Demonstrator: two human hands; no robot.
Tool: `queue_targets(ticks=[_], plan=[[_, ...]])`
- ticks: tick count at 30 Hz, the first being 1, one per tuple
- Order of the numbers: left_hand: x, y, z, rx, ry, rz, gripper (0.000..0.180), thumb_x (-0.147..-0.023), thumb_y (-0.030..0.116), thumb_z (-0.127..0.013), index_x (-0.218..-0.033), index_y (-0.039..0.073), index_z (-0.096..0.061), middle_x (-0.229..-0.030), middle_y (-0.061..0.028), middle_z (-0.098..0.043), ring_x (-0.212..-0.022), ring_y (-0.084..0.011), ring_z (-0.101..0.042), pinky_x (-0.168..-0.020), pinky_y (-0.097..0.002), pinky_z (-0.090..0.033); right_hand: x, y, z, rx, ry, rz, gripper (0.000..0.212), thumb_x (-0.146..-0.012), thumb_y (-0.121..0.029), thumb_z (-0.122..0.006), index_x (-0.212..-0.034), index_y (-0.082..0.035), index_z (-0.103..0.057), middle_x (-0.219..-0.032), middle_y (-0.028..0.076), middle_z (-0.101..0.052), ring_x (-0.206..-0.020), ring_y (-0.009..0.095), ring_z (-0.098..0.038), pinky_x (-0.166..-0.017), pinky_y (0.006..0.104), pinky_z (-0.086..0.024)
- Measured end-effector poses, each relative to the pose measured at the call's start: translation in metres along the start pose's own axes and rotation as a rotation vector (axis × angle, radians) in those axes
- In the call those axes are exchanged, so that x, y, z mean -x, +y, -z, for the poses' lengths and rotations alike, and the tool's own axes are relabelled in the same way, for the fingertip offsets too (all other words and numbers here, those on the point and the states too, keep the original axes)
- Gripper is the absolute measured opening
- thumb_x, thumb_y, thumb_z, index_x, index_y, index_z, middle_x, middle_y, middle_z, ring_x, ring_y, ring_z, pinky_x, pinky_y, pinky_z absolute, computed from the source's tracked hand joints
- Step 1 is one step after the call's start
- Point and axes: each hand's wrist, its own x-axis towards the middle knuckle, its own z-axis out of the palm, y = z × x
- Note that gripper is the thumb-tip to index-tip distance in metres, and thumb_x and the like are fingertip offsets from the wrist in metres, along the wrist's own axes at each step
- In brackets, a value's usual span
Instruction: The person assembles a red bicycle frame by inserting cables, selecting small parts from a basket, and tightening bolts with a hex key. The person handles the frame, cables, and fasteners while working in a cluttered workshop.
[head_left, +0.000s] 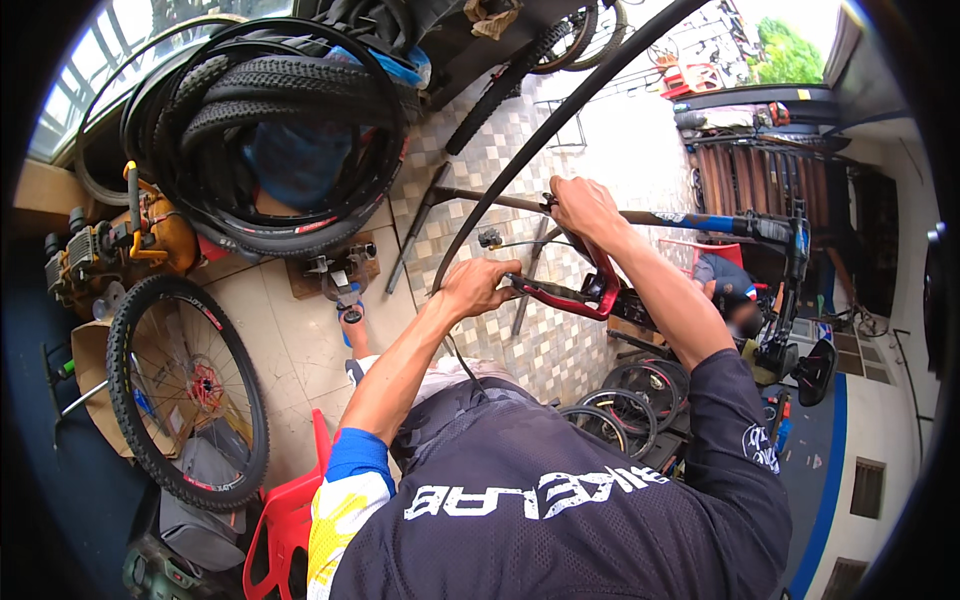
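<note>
A red and black bike frame part (608, 285) is held between my two hands in front of my chest. My left hand (478, 288) is closed around its near left end, fingers wrapped over the dark section. Farther out and to the right, my right hand (585, 208) grips its upper end, with the fingers curled over. What lies under each palm is hidden. A small dark part like a brake caliper (490, 239) hangs on a thin cable just beyond my left hand. Behind my right hand runs a long stand-like tube (705, 222) with a blue section.
At left lie stacked tyres and rims (270, 85), a bike wheel (188, 390) and a yellow compressor (160, 230). A red plastic chair (283, 530) stands at lower left. More wheels (625, 410) rest at right, near a seated person (725, 278). A black curved tube (570, 110) crosses overhead.
</note>
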Motion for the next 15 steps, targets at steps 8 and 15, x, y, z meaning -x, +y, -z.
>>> queue_targets(ticks=[8, 15], plan=[[-0.009, -0.009, 0.001, 0.032, 0.043, -0.057, 0.027, -0.080, 0.022, -0.079, -0.104, 0.016, -0.068, -0.072, -0.0132, -0.064, -0.071, -0.0359, -0.065, -0.064, -0.0464, -0.047, -0.023, 0.002, 0.005, 0.053, -0.046, 0.065, 0.016, -0.083, -0.007, -0.059, -0.092, 0.005, -0.066, -0.083, 0.027, -0.070, -0.082, 0.044, -0.071, -0.073, 0.0507, -0.057], [-0.009, -0.008, 0.008, 0.075, -0.026, -0.008, 0.029, -0.078, 0.020, -0.079, -0.106, 0.017, -0.067, -0.080, -0.0135, -0.069, -0.076, -0.0371, -0.067, -0.066, -0.0462, -0.048, -0.030, 0.003, 0.000, 0.063, -0.084, 0.090, 0.018, -0.081, -0.006, -0.062, -0.095, 0.006, -0.066, -0.085, 0.027, -0.071, -0.084, 0.043, -0.072, -0.074, 0.0500, -0.058]])
